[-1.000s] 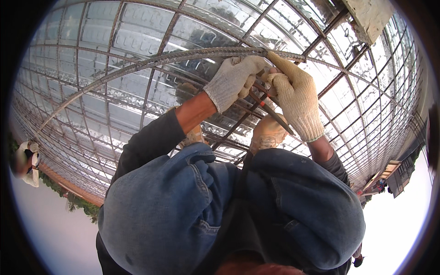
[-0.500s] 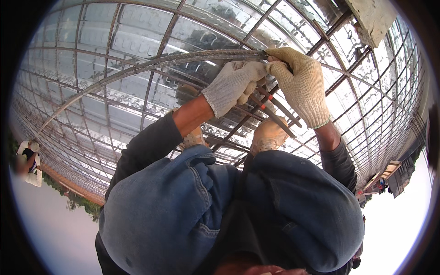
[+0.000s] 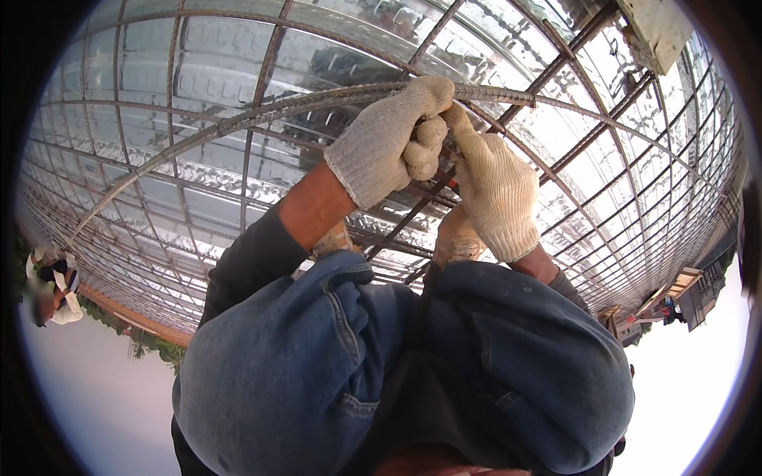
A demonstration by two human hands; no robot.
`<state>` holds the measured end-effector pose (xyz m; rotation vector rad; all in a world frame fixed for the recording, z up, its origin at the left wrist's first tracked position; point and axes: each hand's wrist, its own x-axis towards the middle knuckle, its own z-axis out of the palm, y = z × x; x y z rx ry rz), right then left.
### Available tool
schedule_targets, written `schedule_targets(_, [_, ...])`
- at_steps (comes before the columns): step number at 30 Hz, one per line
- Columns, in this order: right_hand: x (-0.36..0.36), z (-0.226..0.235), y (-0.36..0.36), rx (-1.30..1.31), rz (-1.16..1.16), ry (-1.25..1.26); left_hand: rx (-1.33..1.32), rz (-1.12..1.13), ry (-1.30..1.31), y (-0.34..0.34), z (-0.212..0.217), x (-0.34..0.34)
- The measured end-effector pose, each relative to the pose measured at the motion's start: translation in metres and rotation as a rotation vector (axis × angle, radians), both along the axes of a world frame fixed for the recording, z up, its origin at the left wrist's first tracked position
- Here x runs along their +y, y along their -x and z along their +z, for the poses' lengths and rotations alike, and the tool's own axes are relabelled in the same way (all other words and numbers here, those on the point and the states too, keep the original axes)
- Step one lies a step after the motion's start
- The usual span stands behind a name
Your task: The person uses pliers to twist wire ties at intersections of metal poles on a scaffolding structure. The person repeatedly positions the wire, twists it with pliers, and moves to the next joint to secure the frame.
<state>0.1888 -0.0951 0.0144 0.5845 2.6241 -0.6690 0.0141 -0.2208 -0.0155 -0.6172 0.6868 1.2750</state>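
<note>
A long, thick ribbed steel bar [image 3: 317,98] arches across a grid of thinner rebar [image 3: 262,71]. My left hand [image 3: 389,143], in a pale knitted glove, is closed, its upper end against the thick bar and its other fingers curled below. Just under those fingers shows a small orange-red part of the pliers [image 3: 453,185]; their handles and jaws are hidden behind the gloves. My right hand [image 3: 500,186], in a cream knitted glove, is closed below the bar. Its fingertips meet my left fingers, and what they pinch is hidden.
Shiny ribbed metal sheeting [image 3: 230,59] lies under the grid. My boots [image 3: 459,234] stand on it below my knees. A pale rough-edged board [image 3: 657,32] is at the far right. Another person [image 3: 55,289] is at the left edge.
My right hand has moved down off the bar's end, baring that end. My left hand has shifted slightly left and up onto the bar. The pliers' handles, earlier visible, are now hidden.
</note>
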Motion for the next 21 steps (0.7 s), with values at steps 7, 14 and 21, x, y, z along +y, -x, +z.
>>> schedule_targets(7, [-0.01,-0.007,-0.001,-0.107,0.064,-0.027,0.096,0.123,0.087,0.006,0.019,0.018])
schedule_targets(14, [-0.019,0.002,0.009,-0.242,0.045,0.01,0.826,-0.719,-0.243,0.033,-0.006,0.002])
schedule_targets(21, [-0.011,0.002,0.009,-0.256,0.054,-0.001,1.28,-0.97,-0.135,0.062,0.029,-0.002])
